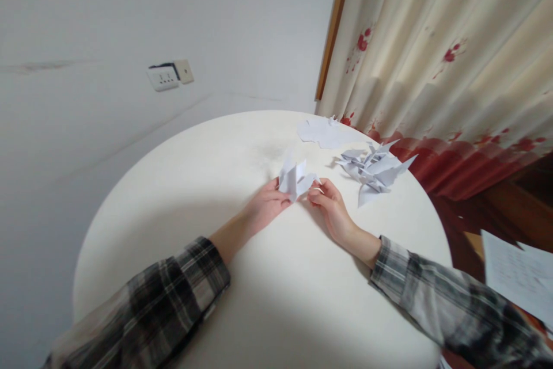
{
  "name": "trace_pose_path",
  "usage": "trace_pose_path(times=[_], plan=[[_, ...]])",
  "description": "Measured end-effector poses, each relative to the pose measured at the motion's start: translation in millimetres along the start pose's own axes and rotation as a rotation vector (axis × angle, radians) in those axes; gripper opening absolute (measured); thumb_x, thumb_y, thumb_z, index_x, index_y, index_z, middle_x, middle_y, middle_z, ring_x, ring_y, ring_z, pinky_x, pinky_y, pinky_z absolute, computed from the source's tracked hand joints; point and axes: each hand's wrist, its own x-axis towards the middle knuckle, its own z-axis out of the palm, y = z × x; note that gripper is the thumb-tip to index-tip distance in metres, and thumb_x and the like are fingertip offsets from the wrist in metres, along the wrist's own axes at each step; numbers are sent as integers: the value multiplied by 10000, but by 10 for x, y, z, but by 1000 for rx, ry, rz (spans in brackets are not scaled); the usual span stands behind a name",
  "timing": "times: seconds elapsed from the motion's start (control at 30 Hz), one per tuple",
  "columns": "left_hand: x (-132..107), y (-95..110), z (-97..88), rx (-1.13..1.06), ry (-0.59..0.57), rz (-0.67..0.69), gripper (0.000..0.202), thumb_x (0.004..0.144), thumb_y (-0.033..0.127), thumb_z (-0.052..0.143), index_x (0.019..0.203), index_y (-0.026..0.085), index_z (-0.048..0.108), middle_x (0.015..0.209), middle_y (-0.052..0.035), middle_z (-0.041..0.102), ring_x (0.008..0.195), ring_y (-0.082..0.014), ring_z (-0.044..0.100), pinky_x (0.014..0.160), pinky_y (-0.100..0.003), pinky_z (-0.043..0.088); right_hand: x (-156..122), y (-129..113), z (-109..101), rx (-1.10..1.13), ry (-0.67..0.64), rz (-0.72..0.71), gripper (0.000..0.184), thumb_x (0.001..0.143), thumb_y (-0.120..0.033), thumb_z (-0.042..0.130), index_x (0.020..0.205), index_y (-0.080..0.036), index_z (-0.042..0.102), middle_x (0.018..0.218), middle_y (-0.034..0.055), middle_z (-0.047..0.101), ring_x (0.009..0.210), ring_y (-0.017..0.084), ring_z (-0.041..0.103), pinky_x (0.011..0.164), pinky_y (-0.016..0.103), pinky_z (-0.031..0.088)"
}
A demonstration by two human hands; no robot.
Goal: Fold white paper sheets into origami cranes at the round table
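A folded white paper crane (294, 181) is held just above the middle of the round table. My left hand (268, 205) is closed on its left side and underside, fingers partly hidden behind the paper. At the crane's right end, a narrow point of paper is pinched between the thumb and fingers of my right hand (330, 205). To the right of my hands lies a heap of folded white paper cranes (375, 168), their pointed tips sticking out in different directions.
Flat white paper pieces (326, 133) lie at the table's far edge. The round white table (194, 173) stands near a wall with a socket (163, 78). A flowered curtain (432, 58) hangs at the right. Written sheets (516, 271) lie lower right, beyond the table.
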Motion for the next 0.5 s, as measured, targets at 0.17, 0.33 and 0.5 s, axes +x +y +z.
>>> trace_pose_path(times=[0.17,0.33,0.5], plan=[[22,-19,-25,25,4,33,406,556,-43,552,914,146,588,898,-39,646,930,-194,571,907,-336,374,-10,-3,8,-72,-56,-3,206,609,-176,662,787,-213,566,617,-71,518,591,88,443,602,219,342],[24,-17,-46,91,-13,33,247,559,20,593,765,154,575,743,7,604,751,-142,560,807,-286,397,3,-1,19,-178,-13,-45,136,618,-239,684,708,-192,595,610,-52,524,588,93,428,599,232,339],[-24,65,-24,42,-15,2,280,528,36,518,774,146,594,749,-23,598,747,-163,554,707,-279,422,46,15,-31,-196,47,-97,124,636,-268,671,709,-202,596,644,-41,551,602,102,444,576,233,339]])
